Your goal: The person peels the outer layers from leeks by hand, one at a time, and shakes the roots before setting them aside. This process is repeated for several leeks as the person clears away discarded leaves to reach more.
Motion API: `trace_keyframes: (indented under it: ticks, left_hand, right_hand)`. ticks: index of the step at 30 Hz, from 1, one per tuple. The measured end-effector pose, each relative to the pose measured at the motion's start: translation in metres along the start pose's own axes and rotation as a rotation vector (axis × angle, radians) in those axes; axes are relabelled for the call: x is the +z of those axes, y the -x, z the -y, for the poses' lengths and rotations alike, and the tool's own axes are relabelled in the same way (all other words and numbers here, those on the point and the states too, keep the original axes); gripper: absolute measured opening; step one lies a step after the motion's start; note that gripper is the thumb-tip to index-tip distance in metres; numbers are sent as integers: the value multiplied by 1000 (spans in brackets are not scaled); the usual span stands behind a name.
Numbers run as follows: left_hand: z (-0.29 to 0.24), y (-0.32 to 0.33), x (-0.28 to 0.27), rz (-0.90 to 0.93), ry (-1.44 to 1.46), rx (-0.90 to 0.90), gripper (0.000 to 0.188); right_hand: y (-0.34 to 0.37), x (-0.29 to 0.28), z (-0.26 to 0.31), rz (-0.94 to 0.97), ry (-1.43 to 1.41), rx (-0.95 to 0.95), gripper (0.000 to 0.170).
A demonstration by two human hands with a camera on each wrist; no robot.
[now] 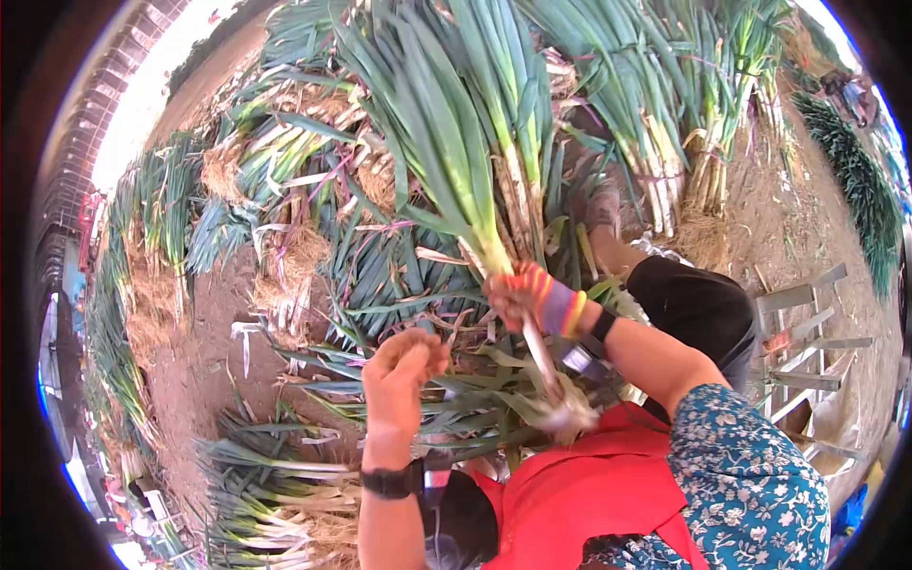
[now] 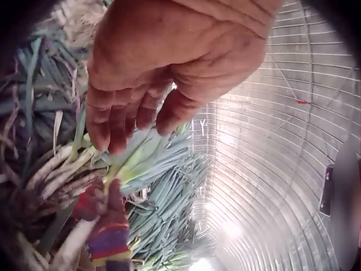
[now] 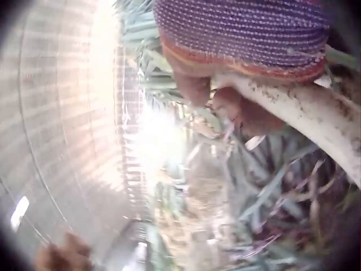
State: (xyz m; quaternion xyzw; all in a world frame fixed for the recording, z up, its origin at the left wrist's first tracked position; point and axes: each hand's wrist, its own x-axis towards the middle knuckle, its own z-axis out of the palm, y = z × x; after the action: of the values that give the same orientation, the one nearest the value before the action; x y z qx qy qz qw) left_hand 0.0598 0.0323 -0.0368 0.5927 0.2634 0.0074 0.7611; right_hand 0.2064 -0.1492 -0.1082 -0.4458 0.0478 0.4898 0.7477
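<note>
My right hand (image 1: 540, 298), in a striped glove that leaves the fingertips bare, grips a leek (image 1: 543, 359) around its stalk. The leek's green leaves fan out toward the top of the head view, and its pale root end hangs blurred near the red apron (image 1: 598, 484). In the right wrist view the white stalk (image 3: 307, 116), flecked with soil, runs under the gloved palm. My bare left hand (image 1: 397, 375) is raised to the left of the leek, holding nothing. Its fingers (image 2: 117, 121) bend loosely in the left wrist view, above the gloved hand.
Tied leek bundles (image 1: 655, 176) stand along the far side. Loose leeks (image 1: 285, 513) lie at the lower left, and more leaves (image 1: 399, 271) cover the ground ahead. A metal-framed stool (image 1: 807, 380) is at the right, beside a bent knee (image 1: 698, 309).
</note>
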Motion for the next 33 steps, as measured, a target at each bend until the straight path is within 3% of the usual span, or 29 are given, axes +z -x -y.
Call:
trace_keyframes:
  ticks: [1,2,5,7,8,10,12,14,15,16,19,20,21,22,24,26,30,32,33]
  left_hand:
    - [4,-5,8,-9,94,-28,28]
    - [0,-4,23,-15,104,-21,28]
    - [-16,0,45,-89,213,108,34]
    - [-15,-1,45,140,316,155,40]
    - [-14,1,42,134,311,158,40]
    - [-11,6,36,-69,339,192,44]
    - [-22,23,35,-53,390,242,45]
    - [-16,27,28,-65,370,281,43]
    - [-15,33,25,-73,369,283,43]
    - [-15,38,24,-96,369,321,41]
    - [-22,56,26,-204,345,338,37]
    - [-23,59,24,-272,310,308,35]
    - [-20,58,15,-324,36,392,29]
    - [-21,55,9,-333,282,359,26]
    - [-27,59,2,-302,353,412,25]
    - [-20,61,4,-313,374,418,26]
    - [0,60,4,-302,282,425,28]
    - [1,60,1,-309,276,462,28]
    - [-6,63,-4,-353,273,518,27]
  right_hand:
    - [12,-3,-7,284,-242,144,17]
    - [33,8,-11,187,9,43,18]
    - [65,14,-16,392,-31,141,17]
    - [80,22,-18,398,205,182,17]
    - [79,25,-22,406,204,182,17]
    - [68,33,-26,411,286,-234,27]
    - [64,66,-12,287,278,-539,36]
    - [43,75,2,174,779,-877,37]
    - [55,91,10,165,838,-745,37]
    - [63,99,11,174,836,-739,37]
    - [71,112,-6,70,1011,-1210,32]
    - [88,120,-5,108,1032,-1060,31]
    - [104,125,-9,221,916,-868,32]
    - [119,127,-13,319,795,-678,33]
    - [130,113,-14,416,738,-617,40]
    - [124,76,-13,321,917,-517,34]
    - [117,-3,-37,266,1074,-316,45]
    - [111,-60,-70,232,1684,-346,48]
    - [126,-72,-77,225,1680,-350,48]
